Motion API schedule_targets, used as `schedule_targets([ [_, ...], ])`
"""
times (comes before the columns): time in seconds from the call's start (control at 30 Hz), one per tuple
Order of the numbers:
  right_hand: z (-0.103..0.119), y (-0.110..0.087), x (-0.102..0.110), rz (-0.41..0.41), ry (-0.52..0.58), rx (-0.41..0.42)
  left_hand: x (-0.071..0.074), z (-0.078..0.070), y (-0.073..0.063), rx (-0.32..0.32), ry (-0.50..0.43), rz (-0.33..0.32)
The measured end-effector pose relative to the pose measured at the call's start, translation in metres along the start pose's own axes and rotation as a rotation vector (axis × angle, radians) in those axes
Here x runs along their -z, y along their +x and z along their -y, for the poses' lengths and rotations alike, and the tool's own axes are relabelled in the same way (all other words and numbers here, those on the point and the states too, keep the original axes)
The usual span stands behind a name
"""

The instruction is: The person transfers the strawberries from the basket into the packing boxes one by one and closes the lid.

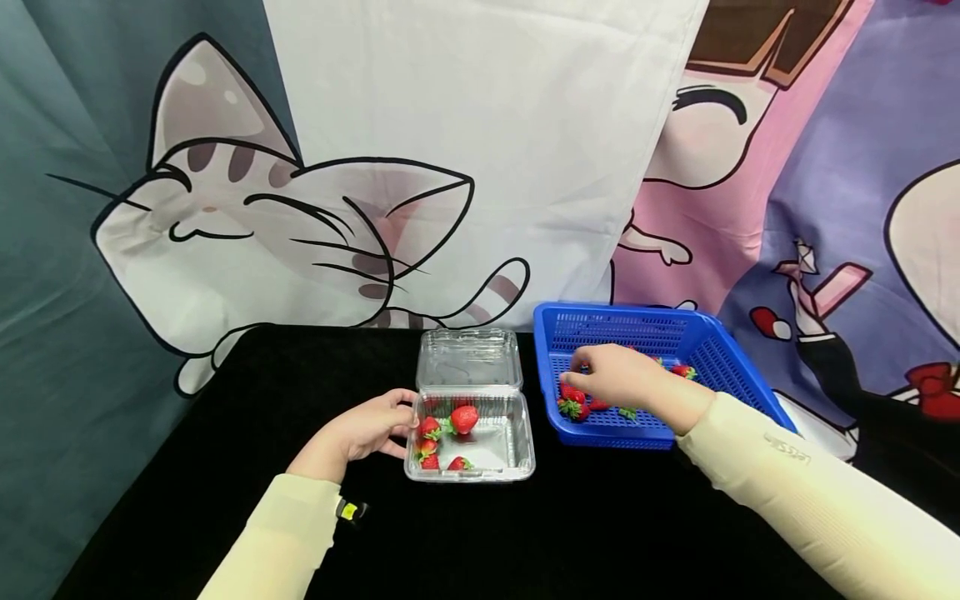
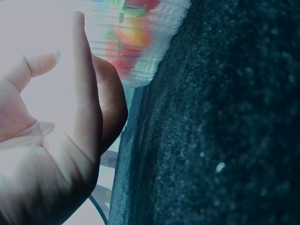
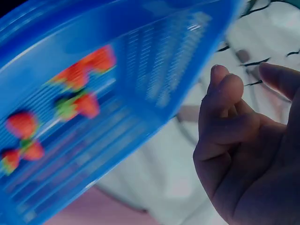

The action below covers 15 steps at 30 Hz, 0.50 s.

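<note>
My left hand (image 1: 378,425) is at the left side of a clear plastic clamshell box (image 1: 491,477), its fingertips right at the rim. In the left wrist view the fingers look mostly extended, with the thumb apart from them. Several strawberries (image 1: 463,419) lie in the box, mostly along its left side. Over a blue plastic basket (image 1: 720,354) hovers my right hand (image 1: 618,375), its fingers loosely bent. The right wrist view shows nothing between those fingers and the thumb (image 3: 279,80). Strawberries (image 1: 573,408) lie in the basket below and around the hand; the hand hides part of them.
The box's lid (image 1: 468,358) is folded back behind it. A black cloth (image 1: 300,367) covers the table, with the basket standing to the right of the box. Behind the table hangs a cartoon-printed curtain (image 1: 487,125).
</note>
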State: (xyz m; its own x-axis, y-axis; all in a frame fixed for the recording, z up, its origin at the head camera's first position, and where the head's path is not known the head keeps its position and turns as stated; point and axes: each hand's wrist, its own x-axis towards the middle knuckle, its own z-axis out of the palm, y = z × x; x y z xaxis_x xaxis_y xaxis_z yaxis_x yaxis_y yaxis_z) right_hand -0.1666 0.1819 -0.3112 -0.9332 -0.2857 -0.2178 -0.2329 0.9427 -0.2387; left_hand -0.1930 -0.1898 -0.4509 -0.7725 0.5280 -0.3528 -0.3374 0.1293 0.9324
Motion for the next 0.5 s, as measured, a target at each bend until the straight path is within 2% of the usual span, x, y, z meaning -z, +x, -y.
schedule_targets([
  [0.23,-0.056,-0.012,0.006,0.105,-0.051,-0.063,0.005,0.002,0.001,0.007,0.004,-0.009],
  [0.4,-0.093,-0.017,0.004,0.118,-0.159,-0.124,0.007,0.003,0.0,0.004,0.011,-0.004],
  [0.5,-0.111,-0.021,0.002,0.144,-0.224,-0.13,0.008,0.004,0.0,0.013,0.005,-0.01],
])
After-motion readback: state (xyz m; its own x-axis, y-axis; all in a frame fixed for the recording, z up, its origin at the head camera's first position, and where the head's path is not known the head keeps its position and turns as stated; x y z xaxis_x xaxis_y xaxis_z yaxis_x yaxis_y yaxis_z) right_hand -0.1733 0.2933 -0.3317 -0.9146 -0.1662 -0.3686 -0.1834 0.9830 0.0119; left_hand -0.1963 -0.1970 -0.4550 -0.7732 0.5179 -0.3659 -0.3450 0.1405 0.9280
